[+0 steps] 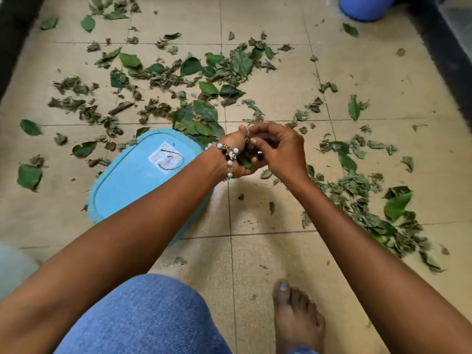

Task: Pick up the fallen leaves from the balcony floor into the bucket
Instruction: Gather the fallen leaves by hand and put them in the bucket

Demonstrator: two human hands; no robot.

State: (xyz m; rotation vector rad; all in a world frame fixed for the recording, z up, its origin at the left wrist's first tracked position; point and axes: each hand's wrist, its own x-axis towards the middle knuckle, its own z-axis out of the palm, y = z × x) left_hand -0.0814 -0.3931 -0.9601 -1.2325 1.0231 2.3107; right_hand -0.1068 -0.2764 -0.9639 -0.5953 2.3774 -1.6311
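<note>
A single wide-angle camera, worn on the person's head, looked forward and steeply down at the tiled balcony floor [268, 251]. Both forearms reached into the frame from its bottom edge, near the lens, with a bare foot [297, 318] below. Straight edges bowed toward the frame's corners.

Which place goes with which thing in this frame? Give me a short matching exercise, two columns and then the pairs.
Things:
1. Light blue tub
2. Dark blue container
3. Bead bracelet
4. Bare foot

Places:
A. Top edge of the view, right of centre
B. On the left hand's wrist
C. On the tiles at the bottom, right of the blue-clad knee
D. Under the left forearm, a white label showing

Pairs: 1-D, 2-A, 3-B, 4-C
</note>
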